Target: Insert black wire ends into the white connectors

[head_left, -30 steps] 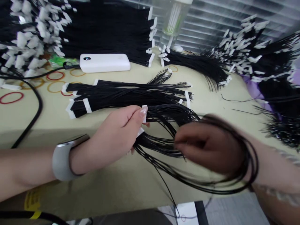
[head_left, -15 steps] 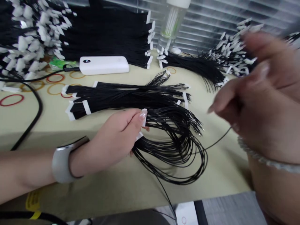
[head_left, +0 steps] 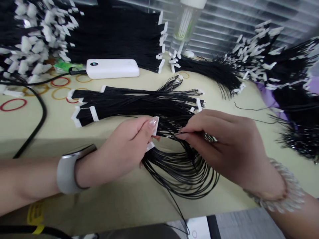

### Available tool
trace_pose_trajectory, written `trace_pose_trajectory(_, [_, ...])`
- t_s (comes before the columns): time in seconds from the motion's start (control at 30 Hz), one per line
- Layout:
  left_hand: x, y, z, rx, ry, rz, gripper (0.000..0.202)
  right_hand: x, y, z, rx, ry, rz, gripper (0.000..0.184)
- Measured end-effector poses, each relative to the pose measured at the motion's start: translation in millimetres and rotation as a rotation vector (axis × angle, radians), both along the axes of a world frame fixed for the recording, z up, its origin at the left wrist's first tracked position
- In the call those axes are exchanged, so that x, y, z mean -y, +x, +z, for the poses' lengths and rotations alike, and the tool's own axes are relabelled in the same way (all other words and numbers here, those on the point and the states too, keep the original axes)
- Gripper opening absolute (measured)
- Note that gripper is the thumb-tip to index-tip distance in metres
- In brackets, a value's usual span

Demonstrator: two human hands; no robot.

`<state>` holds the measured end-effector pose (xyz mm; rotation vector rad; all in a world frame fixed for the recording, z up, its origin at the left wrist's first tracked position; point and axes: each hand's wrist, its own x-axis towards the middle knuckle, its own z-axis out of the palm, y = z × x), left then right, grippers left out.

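My left hand is closed round a looped bundle of thin black wires at its white-taped end, the thumb pressing on the white tape. The wires curve out to the right and back beneath that hand. Just right of the tape, my right hand pinches a single thin black wire between thumb and forefinger, its tip pointing at the bundle. Behind both hands lie more black wire bundles with white tape at their ends.
At the back stand a white power bank with a black cable, a clear bottle and a big stack of black wires. Red and yellow rubber bands lie at left. More wires with white tags are heaped at right.
My right hand has come from the right side, raised and blurred, in to the bundle, and now its pinched wire shows. My left hand has kept its hold and barely moved.
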<state>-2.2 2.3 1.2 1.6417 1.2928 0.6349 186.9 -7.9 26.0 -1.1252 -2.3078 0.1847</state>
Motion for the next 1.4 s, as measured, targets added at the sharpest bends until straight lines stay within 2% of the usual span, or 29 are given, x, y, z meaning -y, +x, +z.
trace_pose_trajectory(0.13, [0.5, 0.1, 1.2, -0.005, 0.017, -0.013, 0.036, 0.1, -2.6, -0.8, -0.006, 0.028, 0.037, 0.008])
trace_pose_trajectory(0.37, [0.5, 0.4, 1.9, -0.011, 0.026, -0.059, 0.038, 3.5, -3.9, -1.6, 0.158, 0.135, 0.021, 0.020])
trace_pose_trajectory(0.73, [-1.1, 1.4, 1.2, -0.018, 0.050, -0.061, 0.038, 7.4, -4.0, -2.9, 0.214, 0.310, 0.030, 0.015])
trace_pose_trajectory(1.03, [-0.5, 2.0, 2.0, -0.020, 0.042, -0.051, 0.039, 6.6, -3.9, -2.3, 0.213, 0.374, 0.109, 0.011])
trace_pose_trajectory(1.4, [-1.1, 0.7, 2.8, -0.034, 0.067, -0.075, 0.040, 6.0, -4.8, -2.9, 0.228, 0.422, 0.124, 0.016])
